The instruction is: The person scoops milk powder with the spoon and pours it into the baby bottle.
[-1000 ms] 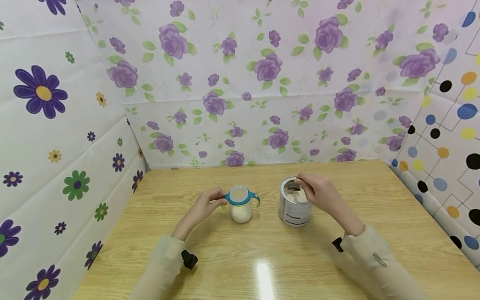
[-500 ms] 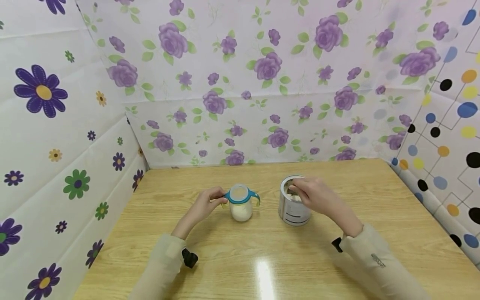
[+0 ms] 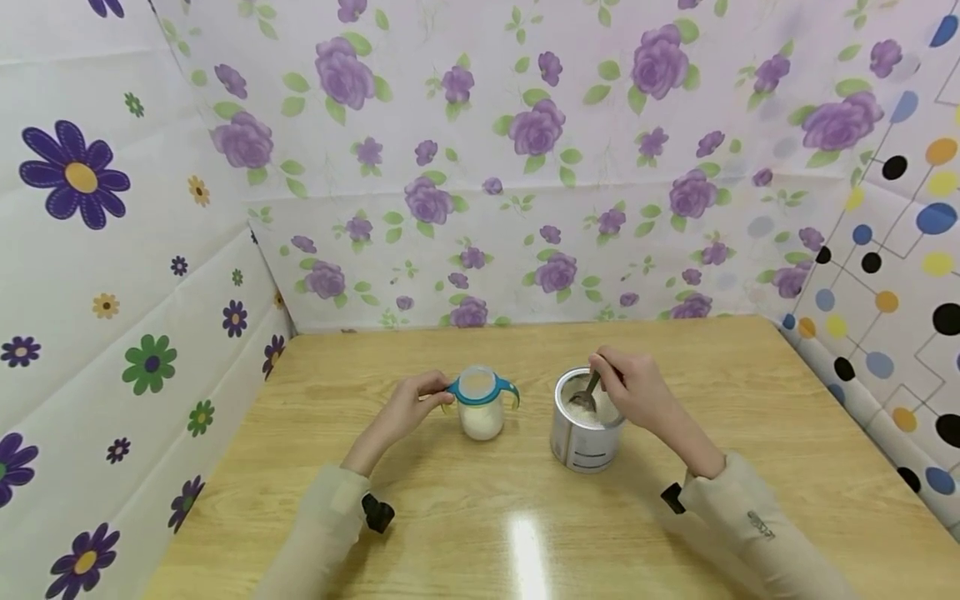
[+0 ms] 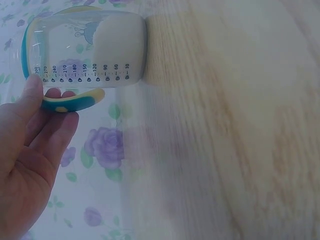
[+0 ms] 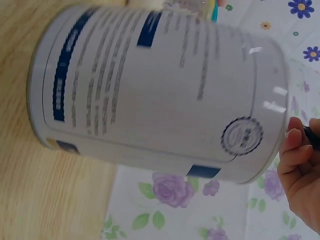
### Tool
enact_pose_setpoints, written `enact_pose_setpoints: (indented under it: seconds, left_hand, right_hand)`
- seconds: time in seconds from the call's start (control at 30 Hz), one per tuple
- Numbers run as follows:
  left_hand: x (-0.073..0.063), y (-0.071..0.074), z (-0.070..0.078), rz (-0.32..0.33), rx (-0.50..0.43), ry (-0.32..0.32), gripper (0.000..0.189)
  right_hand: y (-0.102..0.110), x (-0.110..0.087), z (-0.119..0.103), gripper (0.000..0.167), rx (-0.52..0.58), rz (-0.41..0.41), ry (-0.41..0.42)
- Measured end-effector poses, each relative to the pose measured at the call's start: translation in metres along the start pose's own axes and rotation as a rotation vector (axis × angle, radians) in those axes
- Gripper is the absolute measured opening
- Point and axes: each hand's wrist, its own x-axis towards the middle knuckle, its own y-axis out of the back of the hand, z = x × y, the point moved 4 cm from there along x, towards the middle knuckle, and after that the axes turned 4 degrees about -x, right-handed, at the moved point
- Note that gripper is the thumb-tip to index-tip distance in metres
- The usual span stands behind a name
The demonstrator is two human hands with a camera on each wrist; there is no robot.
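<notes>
My left hand point(image 3: 411, 407) grips one handle point(image 4: 72, 103) of a clear baby bottle point(image 3: 481, 419). The bottle stands upright on the table, has a blue collar with two handles, and is partly filled with off-white contents. Measuring marks along its side show in the left wrist view. To its right stands an open metal can point(image 3: 585, 450) of pale powder. Over the can's rim, my right hand point(image 3: 633, 387) holds a metal spoon point(image 3: 585, 400), its bowl down inside at the powder. In the right wrist view the can's printed wall hides the spoon's bowl.
Both things stand on a wooden table point(image 3: 450, 517). Floral sheets point(image 3: 480, 167) rise behind it and on the left, and a dotted sheet point(image 3: 885, 283) hangs on the right. A black strap piece sits at each sleeve cuff.
The can has shifted slightly toward me. My right hand has risen a little, and the spoon inside the can now shows clearly. The left hand and bottle stay put.
</notes>
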Motion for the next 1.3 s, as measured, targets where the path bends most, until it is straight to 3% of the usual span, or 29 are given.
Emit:
enact_pose_setpoints:
  seconds: [0.13, 0.33, 0.43, 0.77, 0.87, 1.0, 1.3]
  left_hand:
    - [0.002, 0.001, 0.002, 0.0, 0.0, -0.009, 0.007]
    - [0.0, 0.0, 0.001, -0.003, -0.014, -0.003, 0.006]
    - [0.001, 0.0, 0.0, 0.003, -0.012, -0.001, 0.007]
    - [0.001, 0.001, 0.001, -0.003, -0.004, 0.007, 0.006]
    - [0.001, -0.001, 0.0, -0.005, -0.009, 0.005, 0.007]
    - [0.0, -0.002, -0.001, 0.0, -0.01, 0.001, 0.007]
    - [0.0, 0.0, -0.003, 0.009, -0.006, 0.0, 0.008]
  right_hand:
    - [0.003, 0.0, -0.001, 0.026, -0.017, 0.026, 0.029]
    - [0.01, -0.006, -0.008, 0.015, 0.054, -0.039, 0.232]
    - [0.014, -0.007, -0.01, 0.02, 0.082, -0.062, 0.294]
    - [0.015, -0.01, -0.013, 0.025, 0.046, -0.068, 0.374]
    - [0.015, -0.012, -0.013, 0.02, 0.055, -0.091, 0.35]
    - [0.019, -0.016, -0.012, 0.016, 0.115, -0.107, 0.252]
    - [0.02, -0.025, -0.014, 0.03, 0.241, 0.037, 0.033]
